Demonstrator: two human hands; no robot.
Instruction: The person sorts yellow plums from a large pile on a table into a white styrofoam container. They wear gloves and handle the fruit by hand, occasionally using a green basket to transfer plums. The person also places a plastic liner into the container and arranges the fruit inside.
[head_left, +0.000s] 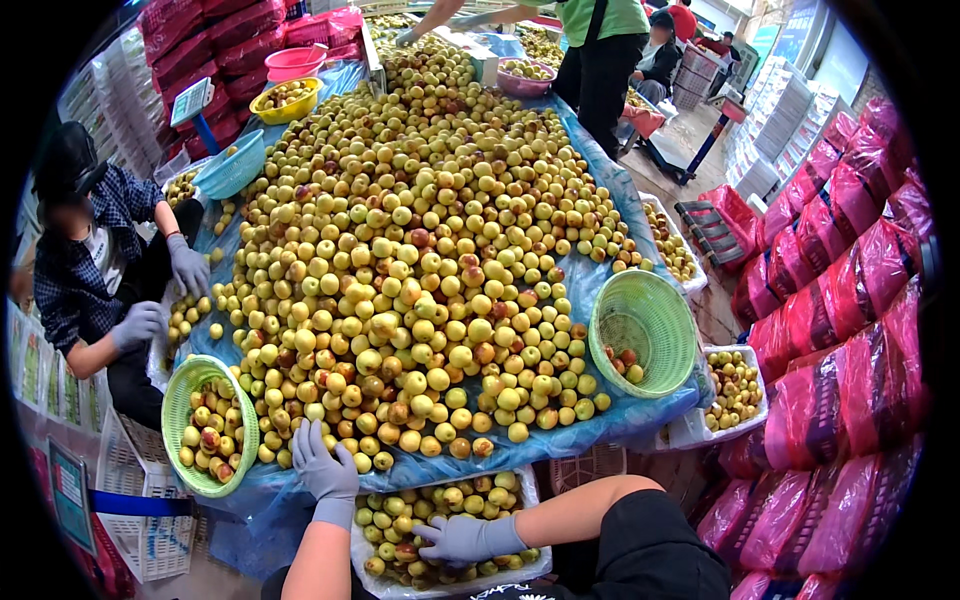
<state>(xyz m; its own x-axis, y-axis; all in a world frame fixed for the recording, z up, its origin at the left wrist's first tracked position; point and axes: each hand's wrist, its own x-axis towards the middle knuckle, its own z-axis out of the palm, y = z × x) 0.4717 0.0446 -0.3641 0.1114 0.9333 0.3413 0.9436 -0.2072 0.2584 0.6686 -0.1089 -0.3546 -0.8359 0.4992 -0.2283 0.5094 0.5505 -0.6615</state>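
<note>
My left hand (324, 459), in a grey glove, reaches over the near edge of a large pile of green-yellow and reddish-brown jujubes (390, 255). Its fingertips meet a pale fruit (314, 412), and the thumb stands apart from the fingers. Below the table edge, my right hand (465, 538), also gloved, rests on jujubes (480, 495) in a white crate (531, 487) with a plastic liner. Its fingers point left among the fruit; whether one lies under the palm is hidden.
Green baskets stand left (180, 435) and right (660, 322) on blue plastic sheeting (517, 446). A co-worker in grey gloves (187, 266) sits at left; another person (607, 30) stands at the far end. Pink-wrapped crates (832, 375) line the right. A scale display (71, 487) stands at lower left.
</note>
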